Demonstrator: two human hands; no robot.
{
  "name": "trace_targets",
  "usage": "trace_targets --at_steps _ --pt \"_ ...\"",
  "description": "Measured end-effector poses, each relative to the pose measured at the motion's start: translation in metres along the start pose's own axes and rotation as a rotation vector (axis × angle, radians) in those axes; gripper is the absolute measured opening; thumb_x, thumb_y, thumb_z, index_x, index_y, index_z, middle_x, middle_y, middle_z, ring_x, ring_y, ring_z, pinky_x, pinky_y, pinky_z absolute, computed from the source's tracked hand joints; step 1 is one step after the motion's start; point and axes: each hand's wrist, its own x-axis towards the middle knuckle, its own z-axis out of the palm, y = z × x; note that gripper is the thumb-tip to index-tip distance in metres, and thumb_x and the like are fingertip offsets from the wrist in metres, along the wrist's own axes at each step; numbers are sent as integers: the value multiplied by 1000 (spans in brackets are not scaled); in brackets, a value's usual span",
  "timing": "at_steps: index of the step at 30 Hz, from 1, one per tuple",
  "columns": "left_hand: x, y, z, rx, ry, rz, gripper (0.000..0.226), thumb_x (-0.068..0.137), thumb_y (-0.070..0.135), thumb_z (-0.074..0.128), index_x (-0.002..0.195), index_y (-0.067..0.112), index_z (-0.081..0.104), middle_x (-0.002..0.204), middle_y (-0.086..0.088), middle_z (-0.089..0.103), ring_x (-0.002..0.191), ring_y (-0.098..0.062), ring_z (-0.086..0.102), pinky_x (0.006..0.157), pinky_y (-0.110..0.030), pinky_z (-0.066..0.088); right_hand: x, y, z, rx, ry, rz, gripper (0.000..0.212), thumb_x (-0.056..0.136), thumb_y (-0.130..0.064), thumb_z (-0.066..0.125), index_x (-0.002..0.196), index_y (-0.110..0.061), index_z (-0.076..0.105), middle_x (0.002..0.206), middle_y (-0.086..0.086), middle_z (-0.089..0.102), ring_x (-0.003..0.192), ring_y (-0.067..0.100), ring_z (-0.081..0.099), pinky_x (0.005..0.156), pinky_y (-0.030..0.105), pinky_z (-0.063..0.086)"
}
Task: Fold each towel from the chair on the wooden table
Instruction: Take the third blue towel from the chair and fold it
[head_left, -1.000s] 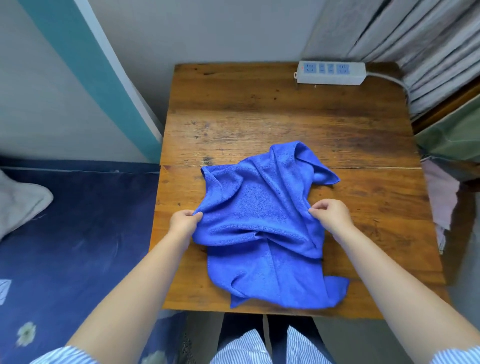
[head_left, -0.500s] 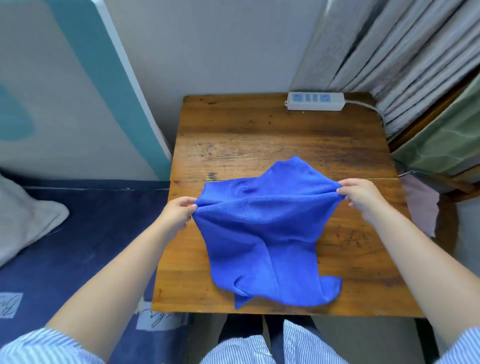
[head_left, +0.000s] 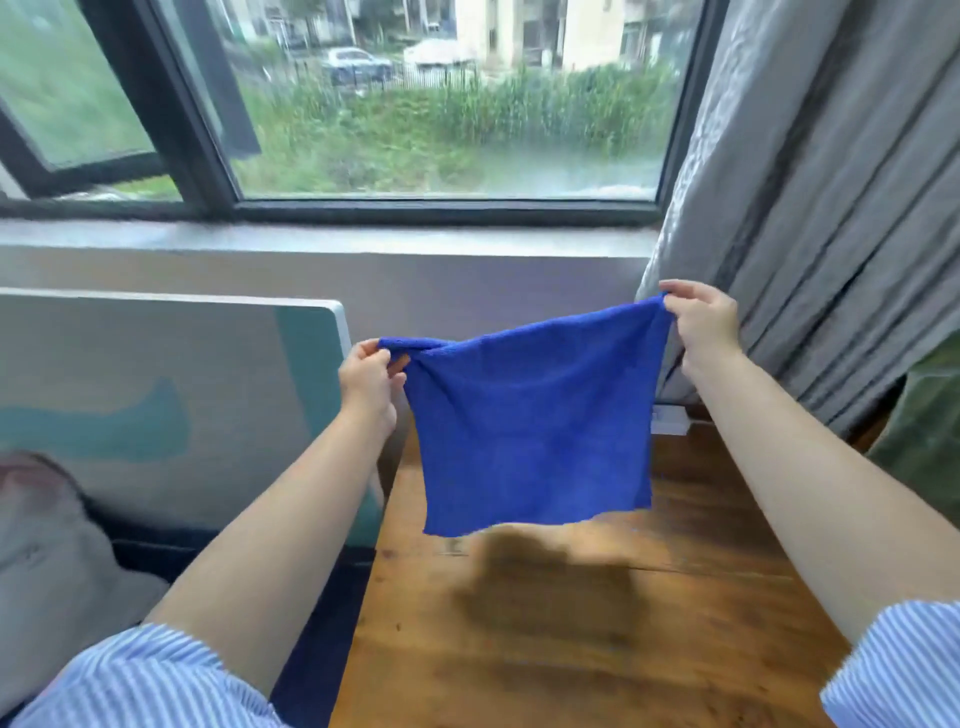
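Aloft, left hand (head_left: 369, 382) and right hand (head_left: 702, 321) each pinch a blue towel (head_left: 535, 426) corner above the wooden table (head_left: 597, 639).

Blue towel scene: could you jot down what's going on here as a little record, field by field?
towel: blue, unfolded, hanging in the air above the table
left hand: pinching the top left corner
right hand: pinching the top right corner, held higher than the left
table: wooden, bare where it shows, towel's shadow on it
behind towel: white power strip, partly hidden
background: window, grey curtain at right
folding: not yet begun
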Motion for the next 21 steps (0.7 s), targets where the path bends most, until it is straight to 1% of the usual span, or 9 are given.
trace_targets --at_steps 3,6,9,11,13,16,18,20,21 --pt "8 18 1 -82 28 17 31 88 -4 28 66 14 42 64 0 51 56 -9 53 42 -12 38 6 -23 9 100 -10 -31 32 82 6 44 69 -20 60 60 -9 58 59 6 48 42 5 36" --pt "15 8 -12 15 64 -10 29 86 2 39 60 13 41 43 2 50 32 -5 49 31 -10 26 1 -15 10 -12 -89 -13 36 81 7 43 65 -22 56 60 -6 57 58 5 47 40 5 32" --pt "23 -16 -35 320 64 -70 33 87 13 56 58 15 41 54 -2 43 36 -10 44 41 -17 30 -9 18 -1 -232 -175 31 38 80 11 40 63 -20 54 63 -1 49 53 5 44 43 8 32" --pt "24 -36 -55 562 -12 -99 37 87 12 57 56 15 38 59 -5 39 33 -6 48 39 -17 30 -21 52 -16 -385 -224 103 39 79 13 40 59 -18 54 48 -4 53 55 9 41 44 10 33" --pt "21 -57 -75 848 -119 -112 39 88 11 56 53 14 38 59 -7 40 40 -5 53 41 -20 28 -37 85 -32 -519 -259 189 38 79 13 42 56 -14 54 28 -12 49 50 9 44 34 6 29" --pt "6 -92 -105 1210 -283 -236 37 87 12 55 53 12 41 60 -7 42 51 -13 48 43 -20 29 -65 142 -61 -689 -276 358 22 80 10 48 68 0 63 25 -16 47 60 16 48 41 14 31" --pt "-10 -118 -123 1457 -411 -325 35 86 11 54 54 12 39 58 -4 39 49 -17 41 41 -20 26 -85 179 -80 -835 -341 506 19 83 2 51 66 -2 59 39 -9 56 79 21 47 49 19 32" --pt "-25 -141 -136 1668 -554 -424 35 85 10 51 54 13 34 57 -2 35 50 -16 32 40 -21 22 -109 209 -96 -1092 -476 588 21 83 -3 51 64 -3 58 69 10 60 82 23 50 52 24 31" --pt "-35 -153 -143 1739 -617 -490 35 86 11 50 56 13 33 57 -1 36 51 -15 33 38 -20 22 -123 223 -104 -1190 -523 606 22 82 -3 50 60 -2 56 74 16 56 78 26 50 52 26 29"
